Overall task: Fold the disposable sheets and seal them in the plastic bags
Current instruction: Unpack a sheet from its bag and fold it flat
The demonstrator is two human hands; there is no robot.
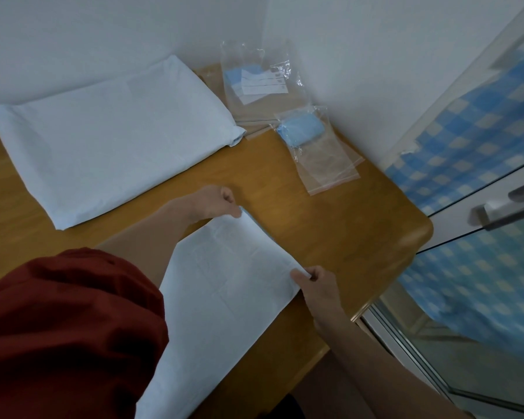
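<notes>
Red sleeve [67,328] fills the near left. Beside it the sheet [224,282] lies along the worktop [360,237], its long axis running away from the person. The right hand [315,281] and the left hand [221,204], apart, each pinch a far corner, the right one nearer. Beyond lie stacked sheets [112,140]. One bag [303,131] holds a blue folded sheet, with empty bags [330,170] beneath.

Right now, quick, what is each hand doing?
The left hand pinches the far corner of the white sheet.
The right hand pinches the same sheet's nearer corner.
</notes>
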